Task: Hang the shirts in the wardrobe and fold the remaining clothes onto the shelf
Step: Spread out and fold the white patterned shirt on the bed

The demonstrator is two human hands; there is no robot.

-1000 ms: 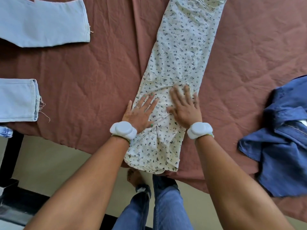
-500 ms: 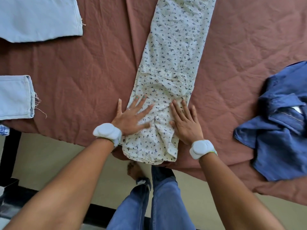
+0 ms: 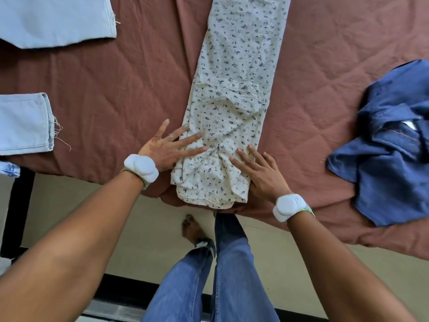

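Home bedroom, likely: a bed (image 3: pixel 325 54) under a rust-brown quilted cover is carrying laundry, pale jeans (image 3: pixel 25 122) lying left of the hands, crumpled blue shirt (image 3: pixel 390 163) right, beige floor (image 3: pixel 81 205) showing below.

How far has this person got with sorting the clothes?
Partway, it seems. The pale jeans already lie flat on the table. In hand: left hand and right hand press flat on the floral garment, folded into a long strip. Left: the crumpled blue shirt; no wardrobe or shelf shows.
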